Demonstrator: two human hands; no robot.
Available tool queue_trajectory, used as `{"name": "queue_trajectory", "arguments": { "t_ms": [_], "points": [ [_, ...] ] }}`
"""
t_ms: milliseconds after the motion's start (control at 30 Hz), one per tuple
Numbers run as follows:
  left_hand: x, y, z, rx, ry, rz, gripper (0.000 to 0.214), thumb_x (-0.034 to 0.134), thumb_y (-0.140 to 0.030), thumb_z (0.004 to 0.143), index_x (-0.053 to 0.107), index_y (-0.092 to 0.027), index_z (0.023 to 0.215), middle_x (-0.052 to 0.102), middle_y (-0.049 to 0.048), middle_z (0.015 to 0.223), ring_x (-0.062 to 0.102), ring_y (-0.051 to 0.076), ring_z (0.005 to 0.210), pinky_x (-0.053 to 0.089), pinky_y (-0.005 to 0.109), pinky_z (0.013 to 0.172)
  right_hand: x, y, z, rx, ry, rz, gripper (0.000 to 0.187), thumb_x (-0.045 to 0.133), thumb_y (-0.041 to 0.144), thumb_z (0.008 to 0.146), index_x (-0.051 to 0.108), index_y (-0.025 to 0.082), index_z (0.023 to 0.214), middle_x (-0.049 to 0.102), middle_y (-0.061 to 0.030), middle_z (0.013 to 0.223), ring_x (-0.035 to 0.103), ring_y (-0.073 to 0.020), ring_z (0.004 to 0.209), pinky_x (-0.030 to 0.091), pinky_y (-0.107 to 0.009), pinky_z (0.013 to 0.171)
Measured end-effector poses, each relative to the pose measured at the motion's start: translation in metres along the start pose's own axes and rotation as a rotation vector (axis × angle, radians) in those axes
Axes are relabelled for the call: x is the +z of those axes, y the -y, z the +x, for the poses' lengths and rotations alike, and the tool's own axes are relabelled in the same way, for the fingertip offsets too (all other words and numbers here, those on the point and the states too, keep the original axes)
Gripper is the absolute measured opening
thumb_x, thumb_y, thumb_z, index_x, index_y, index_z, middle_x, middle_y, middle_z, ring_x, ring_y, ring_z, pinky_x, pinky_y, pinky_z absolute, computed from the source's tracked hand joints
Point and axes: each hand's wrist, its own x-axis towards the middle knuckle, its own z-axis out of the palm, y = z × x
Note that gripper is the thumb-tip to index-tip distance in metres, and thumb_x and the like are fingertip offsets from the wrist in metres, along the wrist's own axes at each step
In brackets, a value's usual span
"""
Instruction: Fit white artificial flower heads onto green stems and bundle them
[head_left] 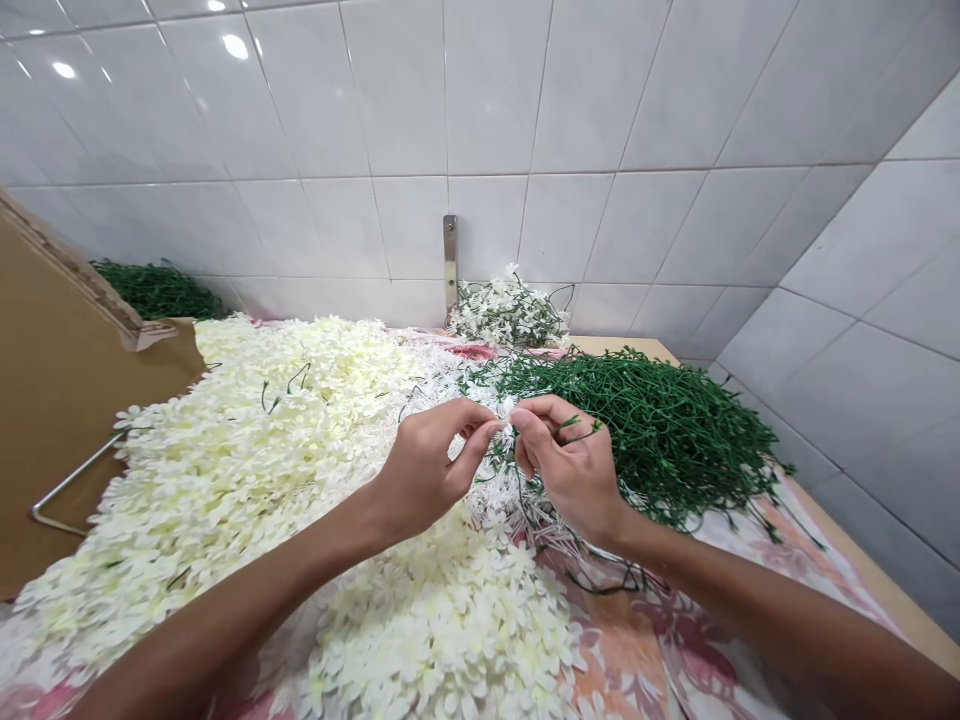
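Observation:
In the middle of the head view my two hands meet fingertip to fingertip. My left hand (431,465) is closed in a pinch at a small white flower piece (505,408), partly hidden by the fingertips. My right hand (574,470) pinches at the same spot and holds a thin green artificial stem (568,424), whose forked tips stick out past the fingers. Below and left of my hands spreads a large heap of cream-white artificial flower heads (300,450). Just beyond my right hand lies a pile of green stems (660,430).
A bunch of assembled white flowers (510,312) rests by the tiled wall (487,120), beside a metal bracket (450,262). At left stands a cardboard box (60,400), with more green stems (154,290) behind it. A floral cloth (697,640) covers the table.

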Motion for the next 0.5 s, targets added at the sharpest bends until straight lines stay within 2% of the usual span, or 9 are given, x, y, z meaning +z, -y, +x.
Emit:
{"name": "queue_trajectory", "arguments": {
  "t_ms": [233,400,500],
  "points": [
    [-0.005,0.002,0.002,-0.003,0.019,0.029,0.012,0.051,-0.021,0.091,0.057,-0.015,0.082,0.061,-0.0007,0.068,0.056,0.008,0.059,0.044,0.018,0.056,-0.002,0.003,-0.002,-0.063,0.025,-0.09,0.018,0.059,0.032,0.086,0.063,0.015,0.086,0.044,0.0057,0.048,0.038,-0.0057,0.041,0.029,-0.019,0.038],
    [-0.013,0.009,0.006,0.108,0.096,0.072,0.01,0.048,-0.016,0.091,0.057,-0.015,0.087,0.063,0.0021,0.074,0.056,0.01,0.066,0.046,0.022,0.062,-0.009,0.007,0.005,-0.196,0.088,-0.259,0.013,0.061,0.025,0.084,0.07,0.016,0.086,0.055,0.0021,0.057,0.04,-0.0059,0.044,0.033,-0.02,0.04],
    [-0.014,0.01,0.005,0.115,0.117,0.034,0.01,0.047,-0.014,0.091,0.056,-0.015,0.087,0.063,0.0021,0.075,0.056,0.01,0.067,0.046,0.022,0.062,-0.012,0.01,0.007,-0.297,0.148,-0.338,0.012,0.061,0.019,0.083,0.072,0.017,0.087,0.064,-0.001,0.067,0.049,-0.0079,0.051,0.039,-0.022,0.046]
  ]
}}
